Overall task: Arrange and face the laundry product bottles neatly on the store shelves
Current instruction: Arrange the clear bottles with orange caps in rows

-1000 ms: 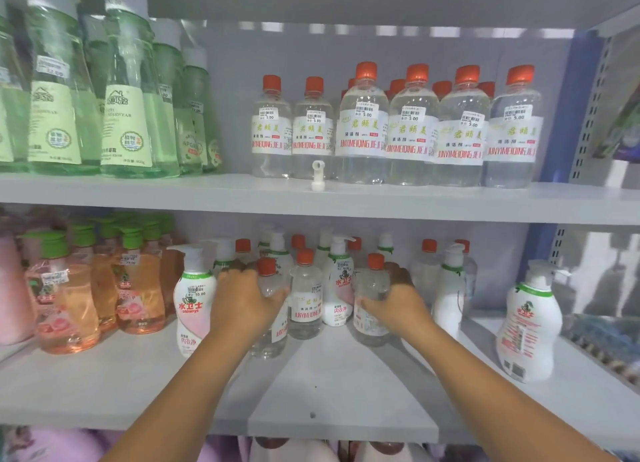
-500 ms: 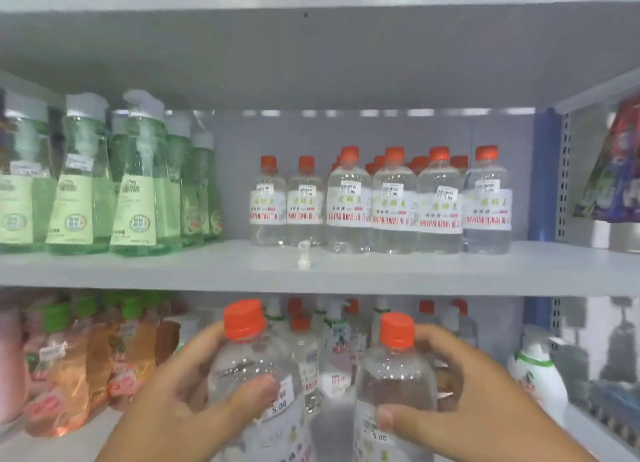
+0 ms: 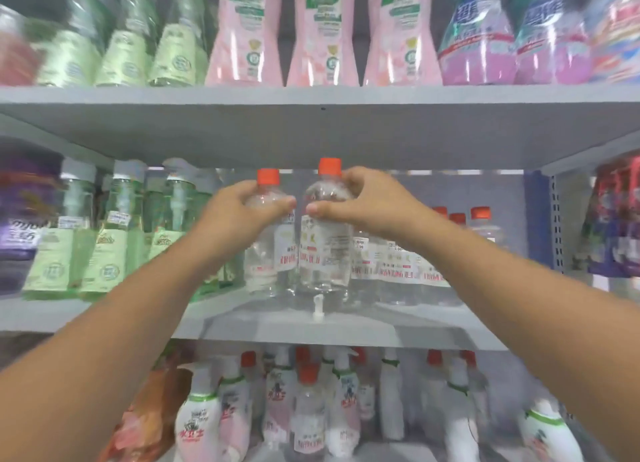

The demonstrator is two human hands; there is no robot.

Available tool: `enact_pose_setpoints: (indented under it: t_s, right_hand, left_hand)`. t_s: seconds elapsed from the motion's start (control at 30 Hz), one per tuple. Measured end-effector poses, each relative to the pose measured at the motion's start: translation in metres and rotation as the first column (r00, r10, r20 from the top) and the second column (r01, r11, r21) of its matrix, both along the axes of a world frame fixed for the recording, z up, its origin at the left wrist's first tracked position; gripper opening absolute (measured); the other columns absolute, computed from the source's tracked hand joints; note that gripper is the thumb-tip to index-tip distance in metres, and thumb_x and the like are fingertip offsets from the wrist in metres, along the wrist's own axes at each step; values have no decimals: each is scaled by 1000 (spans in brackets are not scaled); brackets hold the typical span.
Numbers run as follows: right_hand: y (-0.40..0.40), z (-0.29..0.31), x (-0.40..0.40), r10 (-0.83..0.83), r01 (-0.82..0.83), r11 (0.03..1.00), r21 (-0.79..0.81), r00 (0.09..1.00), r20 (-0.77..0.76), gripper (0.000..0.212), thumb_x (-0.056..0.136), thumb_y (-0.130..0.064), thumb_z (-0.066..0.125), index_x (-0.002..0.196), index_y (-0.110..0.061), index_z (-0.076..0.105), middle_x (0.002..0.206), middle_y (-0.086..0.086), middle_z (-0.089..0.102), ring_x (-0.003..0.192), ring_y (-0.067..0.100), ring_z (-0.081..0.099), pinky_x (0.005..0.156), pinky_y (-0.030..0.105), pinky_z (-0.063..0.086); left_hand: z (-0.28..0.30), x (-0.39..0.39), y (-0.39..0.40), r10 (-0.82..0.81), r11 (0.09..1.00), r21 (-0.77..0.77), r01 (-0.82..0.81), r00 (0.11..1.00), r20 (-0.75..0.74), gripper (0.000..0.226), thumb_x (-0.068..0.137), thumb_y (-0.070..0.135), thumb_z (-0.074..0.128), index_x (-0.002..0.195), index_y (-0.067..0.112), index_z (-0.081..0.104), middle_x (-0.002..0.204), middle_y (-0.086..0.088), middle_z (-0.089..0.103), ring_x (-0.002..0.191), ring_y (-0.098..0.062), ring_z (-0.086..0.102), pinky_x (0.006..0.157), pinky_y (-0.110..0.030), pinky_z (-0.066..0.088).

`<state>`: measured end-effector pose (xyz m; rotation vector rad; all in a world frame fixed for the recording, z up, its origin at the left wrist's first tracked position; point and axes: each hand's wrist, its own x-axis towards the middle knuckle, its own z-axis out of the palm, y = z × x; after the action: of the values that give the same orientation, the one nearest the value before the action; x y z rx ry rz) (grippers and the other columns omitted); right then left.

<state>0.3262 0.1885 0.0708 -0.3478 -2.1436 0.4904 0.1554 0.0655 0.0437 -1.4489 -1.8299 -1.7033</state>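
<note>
My left hand (image 3: 239, 207) grips the shoulder of a clear bottle with an orange cap (image 3: 268, 250). My right hand (image 3: 363, 201) grips a second clear orange-capped bottle (image 3: 323, 246) just to its right. Both bottles stand upright side by side at the middle shelf (image 3: 346, 326), at the left end of a row of matching clear bottles (image 3: 398, 264). Whether their bases touch the shelf I cannot tell. My right forearm hides part of that row.
Green pump bottles (image 3: 107, 239) stand left of the clear ones, with purple bottles (image 3: 20, 226) further left. A small white loose part (image 3: 318, 307) lies at the shelf front. Pink pouches (image 3: 322, 38) fill the top shelf. White pump bottles (image 3: 197, 423) crowd the lower shelf.
Both hands lifted the two clear bottles from the lower shelf up to the middle shelf. The view tilted upward, so the top shelf now shows.
</note>
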Motion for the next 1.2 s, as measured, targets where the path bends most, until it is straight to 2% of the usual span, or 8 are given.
enact_pose_setpoints:
  t_s: [0.13,0.33,0.43,0.57,0.83,0.97,1.07,1.2]
  right_hand:
    - [9,-14,-34,-169,159,983,90,978,120,72,66,-67,84,120,-25,63,114,-12,64,102,10,63,75,28,49]
    - [15,-18,-58,-268,265,963,42,941,207,64,71,-61,84,114,-19,62,109,-3,67,98,18,65,86,38,57]
    - [17,-16,-62,-286,278,958,69,936,207,80,73,-53,86,137,-21,50,133,0,62,115,23,62,95,38,54]
    - [18,-10,-64,-360,294,916,272,901,240,88,79,-49,83,150,-24,39,146,-1,53,133,24,51,100,38,48]
    - [28,0,-68,-489,352,847,399,810,323,84,79,-64,76,145,-24,41,138,5,53,136,28,37,103,40,34]
    - [34,-2,-77,-590,376,748,547,755,286,86,78,-75,69,139,-21,44,130,3,59,130,28,43,103,40,33]
    - [42,7,-79,-635,372,685,627,728,261,79,82,-82,54,135,-24,50,122,1,64,124,26,49,107,45,32]
    - [55,32,-76,-453,314,863,395,826,334,51,100,-60,49,140,-30,57,130,-7,67,114,20,61,102,38,46]
  left_hand:
    - [-8,-30,19,60,995,-84,-61,998,-10,15,85,52,77,95,46,67,94,21,67,91,-2,64,67,-21,45]
    - [-16,-61,42,36,988,-150,-34,999,5,35,87,60,72,117,42,67,112,14,64,106,-14,59,86,-31,47]
    - [-19,-69,51,38,981,-189,-48,998,-53,25,86,66,67,102,48,62,100,19,65,100,-12,62,75,-27,47]
    - [-20,-83,62,46,951,-289,-106,977,-206,54,88,77,52,132,46,54,119,10,69,107,-16,64,92,-36,50]
    - [-2,-84,64,40,863,-470,-187,952,-305,71,74,88,41,129,44,50,102,4,68,67,-17,70,73,-34,55]
    - [-9,-86,69,48,899,-416,-137,975,-219,61,85,78,52,127,33,51,94,8,65,62,-18,70,62,-31,53]
    - [-18,-91,70,58,943,-319,-93,991,-120,85,68,87,52,124,22,53,105,7,65,87,-16,67,76,-37,55]
    - [-22,-98,69,6,970,-243,-13,1000,-31,74,66,81,67,111,25,55,106,3,65,94,-16,67,85,-47,60]
